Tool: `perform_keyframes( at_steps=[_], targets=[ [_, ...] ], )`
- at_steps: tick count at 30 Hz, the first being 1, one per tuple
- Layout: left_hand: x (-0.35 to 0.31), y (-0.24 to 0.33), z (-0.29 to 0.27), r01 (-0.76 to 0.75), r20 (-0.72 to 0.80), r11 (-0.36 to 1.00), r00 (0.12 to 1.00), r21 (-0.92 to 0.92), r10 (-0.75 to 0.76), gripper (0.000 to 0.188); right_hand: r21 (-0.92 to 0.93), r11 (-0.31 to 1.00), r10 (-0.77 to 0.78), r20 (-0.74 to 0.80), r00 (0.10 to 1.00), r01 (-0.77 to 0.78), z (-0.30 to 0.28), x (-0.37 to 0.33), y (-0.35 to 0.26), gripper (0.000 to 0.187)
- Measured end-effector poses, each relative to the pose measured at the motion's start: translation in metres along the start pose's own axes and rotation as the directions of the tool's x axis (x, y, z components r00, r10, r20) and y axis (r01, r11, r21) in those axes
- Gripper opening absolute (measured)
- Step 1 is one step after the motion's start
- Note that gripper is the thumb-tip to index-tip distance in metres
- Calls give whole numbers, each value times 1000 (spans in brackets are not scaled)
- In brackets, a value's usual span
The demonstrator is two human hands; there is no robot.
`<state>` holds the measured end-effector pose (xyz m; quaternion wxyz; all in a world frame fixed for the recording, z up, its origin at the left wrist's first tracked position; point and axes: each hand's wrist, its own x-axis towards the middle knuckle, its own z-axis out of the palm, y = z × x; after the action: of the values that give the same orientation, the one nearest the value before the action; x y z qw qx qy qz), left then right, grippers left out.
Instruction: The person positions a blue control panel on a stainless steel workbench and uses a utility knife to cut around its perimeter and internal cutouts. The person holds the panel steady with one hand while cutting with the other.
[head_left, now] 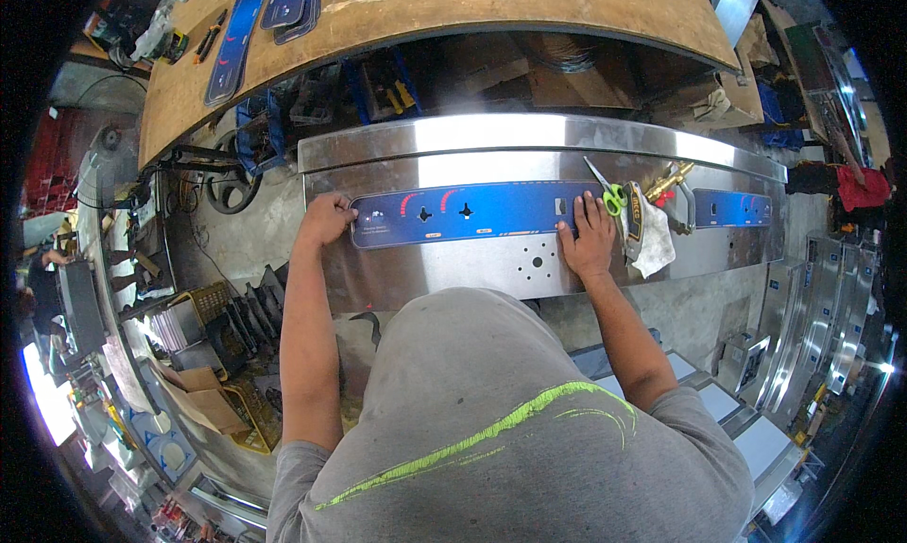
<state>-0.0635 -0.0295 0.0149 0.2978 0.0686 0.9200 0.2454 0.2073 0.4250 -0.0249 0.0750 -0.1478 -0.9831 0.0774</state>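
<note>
A long blue control-panel overlay with cutouts and red marks lies along a stainless steel panel in front of me. At its left end, my left hand has its fingers curled together on the overlay's edge. My right hand rests flat near the other end, fingers stretched out beside a small rectangular cutout. Just right of that hand are green-handled scissors, a yellow-and-black hand tool and a crumpled white cloth. A brass fitting lies behind the cloth.
Another blue overlay sits at the steel panel's right end. Beyond stands a wooden table with more blue overlays and pliers. Yellow crates stand on the left, steel units on the right.
</note>
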Motion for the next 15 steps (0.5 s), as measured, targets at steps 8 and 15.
perform_keyframes(
  at_steps=[8,15],
  targets=[
    [-2,3,-1,-22,-2,1000,1000,-15,22,22,-15,1000,11,15,1000,-11,0,0,0,65],
    [-2,5,-2,-23,9,1000,1000,4,23,24,-19,1000,10,7,1000,-10,0,0,0,64]
  ],
)
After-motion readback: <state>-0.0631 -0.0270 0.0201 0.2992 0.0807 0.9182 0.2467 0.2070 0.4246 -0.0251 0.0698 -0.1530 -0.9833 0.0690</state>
